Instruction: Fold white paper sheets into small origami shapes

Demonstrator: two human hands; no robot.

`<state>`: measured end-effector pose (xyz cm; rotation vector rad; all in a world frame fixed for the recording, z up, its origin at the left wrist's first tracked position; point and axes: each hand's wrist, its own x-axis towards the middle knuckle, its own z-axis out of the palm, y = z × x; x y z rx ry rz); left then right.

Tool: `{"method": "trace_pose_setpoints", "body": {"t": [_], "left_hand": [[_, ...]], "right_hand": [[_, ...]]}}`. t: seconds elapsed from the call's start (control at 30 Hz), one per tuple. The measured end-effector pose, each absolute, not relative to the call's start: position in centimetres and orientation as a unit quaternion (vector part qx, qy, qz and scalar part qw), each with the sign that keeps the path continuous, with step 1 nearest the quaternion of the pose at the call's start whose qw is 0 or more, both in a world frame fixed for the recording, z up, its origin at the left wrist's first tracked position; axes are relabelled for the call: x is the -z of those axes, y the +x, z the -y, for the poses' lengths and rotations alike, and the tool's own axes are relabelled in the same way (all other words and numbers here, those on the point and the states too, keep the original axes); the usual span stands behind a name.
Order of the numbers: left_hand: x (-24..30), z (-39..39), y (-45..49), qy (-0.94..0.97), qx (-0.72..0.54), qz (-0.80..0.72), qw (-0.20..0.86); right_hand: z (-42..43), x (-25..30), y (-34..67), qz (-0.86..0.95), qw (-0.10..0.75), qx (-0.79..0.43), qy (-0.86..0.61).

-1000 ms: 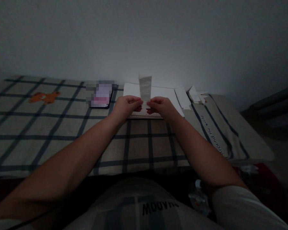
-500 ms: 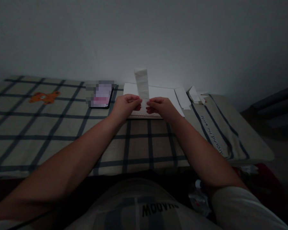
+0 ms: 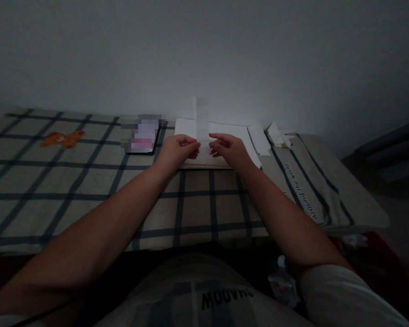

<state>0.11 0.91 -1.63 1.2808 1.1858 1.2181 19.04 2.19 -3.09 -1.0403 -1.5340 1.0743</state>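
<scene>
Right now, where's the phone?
In the head view the phone lies flat on the checked bedcover, near the wall, just to the left of the left hand and the white paper sheet.

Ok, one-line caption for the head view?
Left hand and right hand pinch an upright paper strip above a checked bedsheet.

— What can't you make out?
— The phone (image 3: 143, 134) screen is pixelated, so its content is unreadable. The paper strip's (image 3: 202, 119) lower end hides behind the left hand (image 3: 176, 152) and right hand (image 3: 229, 150).
— Anything cut off?
— Both upper arms leave the bottom edge, and the room is too dim for detail.
</scene>
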Motion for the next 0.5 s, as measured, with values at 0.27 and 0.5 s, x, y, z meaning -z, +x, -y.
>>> {"method": "trace_pose_setpoints", "body": {"t": [0.27,0.5], "left_hand": [[2.5,-1.1,0.0,0.607,-0.468,-0.461,0.446],[2.7,-1.4,-0.2,0.669,-0.466,-0.431,0.387]], "right_hand": [[-1.8,3.2,19.0,0.693,0.458,-0.321,-0.455],[-1.9,3.5,18.9,0.677,0.434,-0.411,-0.429]]}}
